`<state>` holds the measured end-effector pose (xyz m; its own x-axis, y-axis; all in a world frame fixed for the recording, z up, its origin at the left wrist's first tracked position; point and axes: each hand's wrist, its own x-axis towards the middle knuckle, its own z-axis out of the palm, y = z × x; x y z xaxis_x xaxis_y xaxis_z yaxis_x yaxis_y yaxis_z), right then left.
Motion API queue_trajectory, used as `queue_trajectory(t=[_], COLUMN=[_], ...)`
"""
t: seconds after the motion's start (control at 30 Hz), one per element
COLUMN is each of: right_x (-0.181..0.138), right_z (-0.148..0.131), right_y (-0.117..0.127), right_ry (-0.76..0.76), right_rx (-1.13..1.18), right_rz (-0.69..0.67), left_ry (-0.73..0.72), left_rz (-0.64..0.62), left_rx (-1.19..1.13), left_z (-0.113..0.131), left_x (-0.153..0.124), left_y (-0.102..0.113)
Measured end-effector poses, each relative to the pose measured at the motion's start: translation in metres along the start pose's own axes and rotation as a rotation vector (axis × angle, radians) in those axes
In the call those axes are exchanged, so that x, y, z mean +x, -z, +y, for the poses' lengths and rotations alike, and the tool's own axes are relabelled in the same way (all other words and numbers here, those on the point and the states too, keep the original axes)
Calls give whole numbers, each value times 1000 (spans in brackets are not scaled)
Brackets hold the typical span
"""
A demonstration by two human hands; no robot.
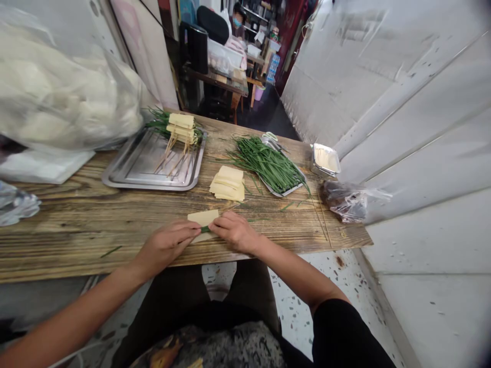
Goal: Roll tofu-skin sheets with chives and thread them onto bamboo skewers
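Observation:
A pale yellow tofu sheet lies flat on the wooden table close to its front edge. Across it runs a short bundle of green chives. My left hand pinches the bundle's left end, its fingers pressed together. At the other end my right hand has its fingers closed on the chives, hiding that tip. Just beyond my hands sits a stack of tofu sheets. Long cut chives are heaped on a small metal tray to the right of the stack.
A metal tray at left carries skewered tofu rolls with chives. A large plastic bag bulges beside it. Scissors, a foil container and a wrapped dark bundle stand right, near a white wall. Farther back is another person.

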<state>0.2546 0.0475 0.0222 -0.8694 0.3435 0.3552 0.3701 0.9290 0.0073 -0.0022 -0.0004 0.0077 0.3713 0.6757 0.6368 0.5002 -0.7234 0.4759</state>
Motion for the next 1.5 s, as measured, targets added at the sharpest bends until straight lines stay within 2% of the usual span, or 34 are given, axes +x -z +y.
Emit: queue_trajectory(t=[0.13,0.3,0.5,0.67,0.87,1.03,1.13,1.2,1.4,1.5], right_x=[4,9,17,25,25,21,20,20,19,20], right_z=[-2,-9,-16,-25,-22,-14,-13,-14,-21,-17], right_y=[9,27,37,39,35,27,27,29,29,23], right_ry=[-3,-48,-32,67,66,-56,-147,-186,-214,-287], right_rx=[-11,17,-2,-106,-133,-102,-70,-43,45,193], right_rz=[-113,-275,-336,-367,-355,-299,-241,-217,-235,-193], left_ry=[-74,-116,-115,-144,-182,-214,-221,-227,-183,-146], left_rz=[-74,-153,-281,-427,-357,-325,-253,-221,-234,-197], left_rx=[99,166,192,223,229,233,209,189,104,119], left_z=[-1,-11,-28,-26,-17,-22,-21,-19,-23,-23], left_x=[2,-8,-18,-11,0,-6,-9,-7,-5,-9], left_y=[1,-1,5,17,20,17,17,18,20,19])
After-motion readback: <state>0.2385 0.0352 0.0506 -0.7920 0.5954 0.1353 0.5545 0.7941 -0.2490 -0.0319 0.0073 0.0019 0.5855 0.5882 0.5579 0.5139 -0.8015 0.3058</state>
